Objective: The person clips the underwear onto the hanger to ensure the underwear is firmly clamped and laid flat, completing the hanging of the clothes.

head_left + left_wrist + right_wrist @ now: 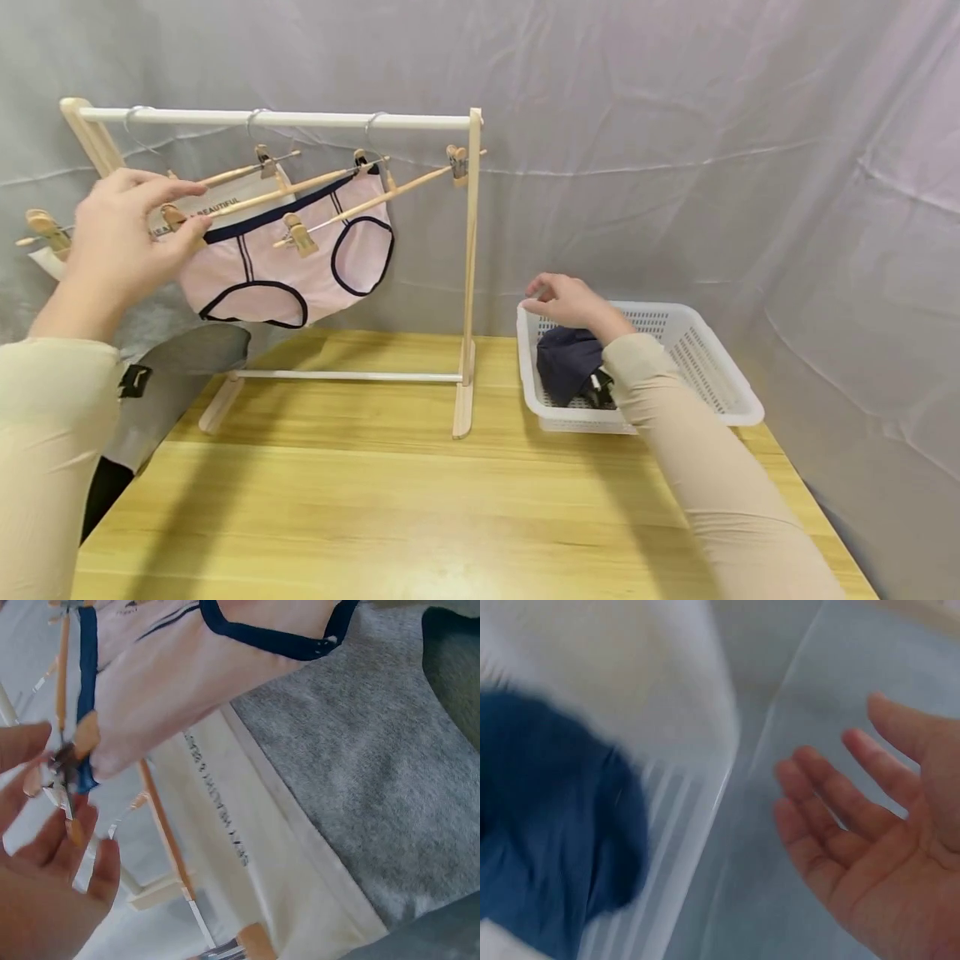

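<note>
My left hand (123, 237) is at the left end of the middle hanger, its thumb and fingers spread around a wooden clip (79, 746) without visibly pinching it. From that hanger hang pink briefs (258, 267) with a navy waistband and trim, held by clips at both ends. Behind them are grey briefs (337, 765) with a cream lettered waistband, on the hanger at the left. My right hand (566, 300) hovers over the left back rim of a white plastic basket (720, 367), fingers loosely bent and holding nothing. Dark navy cloth (562, 358) lies in the basket below it.
A wooden rack with a white top bar (315, 119) stands at the left of the wooden table (420, 500). The front hanger (405, 185) carries only its clips. A grey curtain (637, 167) hangs behind. Black cloth (105, 492) shows beyond the table's left edge.
</note>
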A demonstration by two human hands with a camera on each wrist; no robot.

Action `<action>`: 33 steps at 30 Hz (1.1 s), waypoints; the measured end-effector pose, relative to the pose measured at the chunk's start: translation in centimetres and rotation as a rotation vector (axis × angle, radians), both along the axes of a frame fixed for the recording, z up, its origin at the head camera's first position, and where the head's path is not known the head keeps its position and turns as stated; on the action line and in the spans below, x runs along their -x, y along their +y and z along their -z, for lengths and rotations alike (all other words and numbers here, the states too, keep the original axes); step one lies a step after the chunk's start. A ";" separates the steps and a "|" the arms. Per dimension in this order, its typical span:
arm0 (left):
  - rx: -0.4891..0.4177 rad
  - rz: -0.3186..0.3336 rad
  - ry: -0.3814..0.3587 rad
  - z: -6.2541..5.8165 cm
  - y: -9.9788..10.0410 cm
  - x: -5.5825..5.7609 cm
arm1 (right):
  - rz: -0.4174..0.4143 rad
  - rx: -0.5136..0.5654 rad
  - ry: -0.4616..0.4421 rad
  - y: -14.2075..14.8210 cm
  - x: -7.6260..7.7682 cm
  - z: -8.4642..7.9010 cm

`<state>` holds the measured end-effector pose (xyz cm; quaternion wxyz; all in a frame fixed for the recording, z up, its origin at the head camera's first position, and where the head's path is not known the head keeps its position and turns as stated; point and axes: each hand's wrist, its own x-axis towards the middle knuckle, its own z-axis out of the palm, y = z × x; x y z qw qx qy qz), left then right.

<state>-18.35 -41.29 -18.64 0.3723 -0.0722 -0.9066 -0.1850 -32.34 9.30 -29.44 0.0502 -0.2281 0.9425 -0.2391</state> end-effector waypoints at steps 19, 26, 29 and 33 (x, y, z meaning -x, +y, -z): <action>-0.052 0.092 0.289 9.0 5.8 -7.3 | -0.014 -0.393 -0.363 10.4 1.6 4.7; 0.055 0.310 0.101 14.0 11.0 -7.2 | -0.029 -0.486 -0.404 11.5 1.3 5.9; 0.073 0.379 0.006 16.1 13.1 -7.3 | -0.029 -0.500 -0.446 10.9 0.8 5.8; 0.101 0.468 -0.120 18.1 15.7 -7.4 | 0.015 -0.451 -0.579 10.5 0.4 5.6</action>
